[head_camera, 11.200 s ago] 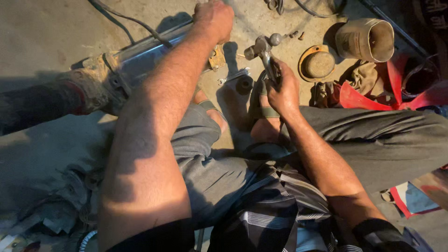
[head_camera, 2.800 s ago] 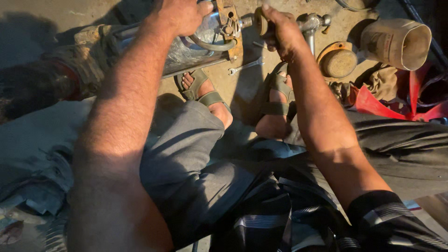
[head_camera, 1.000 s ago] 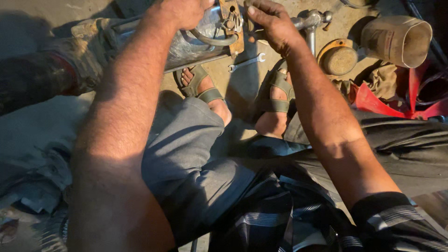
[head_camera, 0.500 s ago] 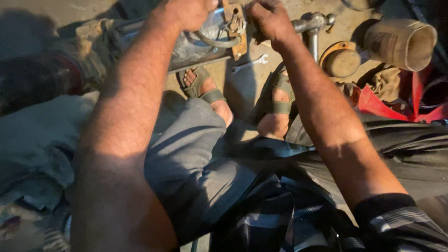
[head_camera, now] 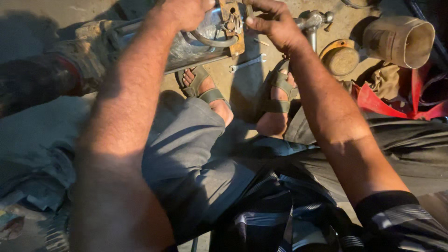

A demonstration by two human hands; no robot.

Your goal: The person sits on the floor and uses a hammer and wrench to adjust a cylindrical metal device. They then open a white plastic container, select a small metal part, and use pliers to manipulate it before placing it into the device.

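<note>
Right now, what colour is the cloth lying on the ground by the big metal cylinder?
Red, beside the tan open metal cylinder; the red cloth shows best in the head view.

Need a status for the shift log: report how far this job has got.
Done: nothing clearly finished. In hand: left hand grips the long silvery metal part; right hand works at its rusty orange end bracket. Left: small steel spanner, round rusty cap and wide tan pipe piece lie untouched on the ground.

No packages, labels, signs or screens can be made out here
</note>
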